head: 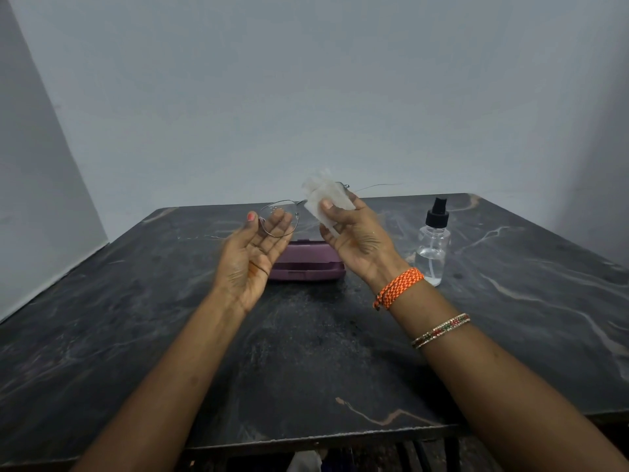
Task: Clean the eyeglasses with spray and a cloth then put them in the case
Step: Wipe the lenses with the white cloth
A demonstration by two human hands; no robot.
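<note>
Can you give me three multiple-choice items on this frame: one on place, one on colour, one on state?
1. Where does the spray bottle stand on the table?
A. On the person's right, beside the case
B. On the person's left, at the table edge
C. On top of the case

2. What colour is the eyeglass case?
A. Orange
B. Purple
C. White

3. What state is the case in?
A. Open with the glasses inside
B. Open and empty
C. Closed

Answers: 1 A, it stands right of the case past the right hand. 2 B, its shell is purple. 3 C, the lid is down while the eyeglasses are held above it with the cloth.
</note>
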